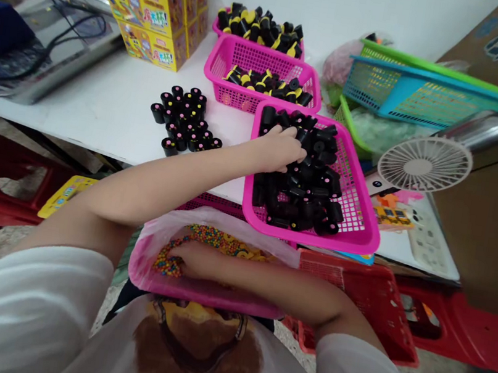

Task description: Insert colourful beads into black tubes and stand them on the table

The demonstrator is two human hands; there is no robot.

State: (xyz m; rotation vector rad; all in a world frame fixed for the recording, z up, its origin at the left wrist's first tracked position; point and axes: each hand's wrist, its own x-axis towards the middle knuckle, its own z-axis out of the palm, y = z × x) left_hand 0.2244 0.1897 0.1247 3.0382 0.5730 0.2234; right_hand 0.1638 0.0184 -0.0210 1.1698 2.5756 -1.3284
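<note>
My left hand (282,149) reaches across into a pink basket (367,226) heaped with small black plastic cylinders (318,194), some with a pink or yellow dot at the end. Its fingers are bent down among the cylinders and appear closed on one, which the hand mostly covers. Down at my lap, my right hand (186,258) is sunk in small multicoloured beads (209,233) inside a plastic-lined pink tub (143,267). The beads hide most of its fingers. Yellow pieces (248,254) lie beside the beads.
Black cylinders stand grouped (184,117) on the white table (125,106). Behind are a pink basket (268,55) of black-and-yellow pieces and yellow boxes (140,2). At right are stacked baskets (413,89), a small fan (425,164) and a red crate (363,297).
</note>
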